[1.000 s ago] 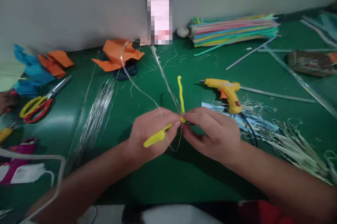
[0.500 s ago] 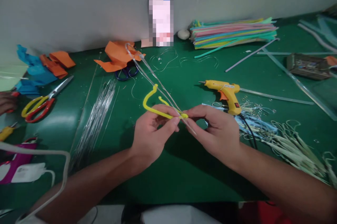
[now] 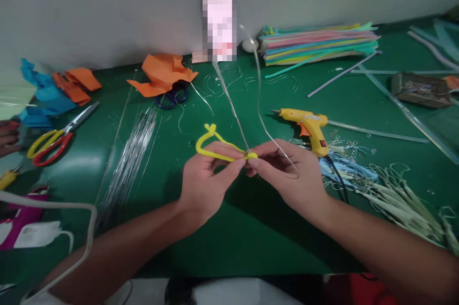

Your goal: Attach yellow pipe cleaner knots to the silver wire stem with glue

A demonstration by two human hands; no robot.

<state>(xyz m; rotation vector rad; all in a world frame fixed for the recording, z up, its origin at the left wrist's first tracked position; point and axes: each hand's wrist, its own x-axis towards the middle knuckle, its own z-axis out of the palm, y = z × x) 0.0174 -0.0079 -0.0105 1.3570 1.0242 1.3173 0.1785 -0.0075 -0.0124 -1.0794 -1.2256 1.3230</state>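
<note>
Wire [image 3: 258,97] swung rightward.
At centre, yellow pipe cleaner [image 3: 215,155] is pinched by left hand [image 3: 208,180] and right hand [image 3: 296,171], fingertips closed.

A bent yellow fuzzy stem [image 3: 199,143] is pinched by the left hand [image 3: 210,176] and the right hand [image 3: 294,171], a thin silvery wire [image 3: 229,100] being extended from it toward the far side. A yellow plastic glue gun [image 3: 303,116] is laid right; metal scissors with red and yellow handles [image 3: 68,129] are laid left.
</note>
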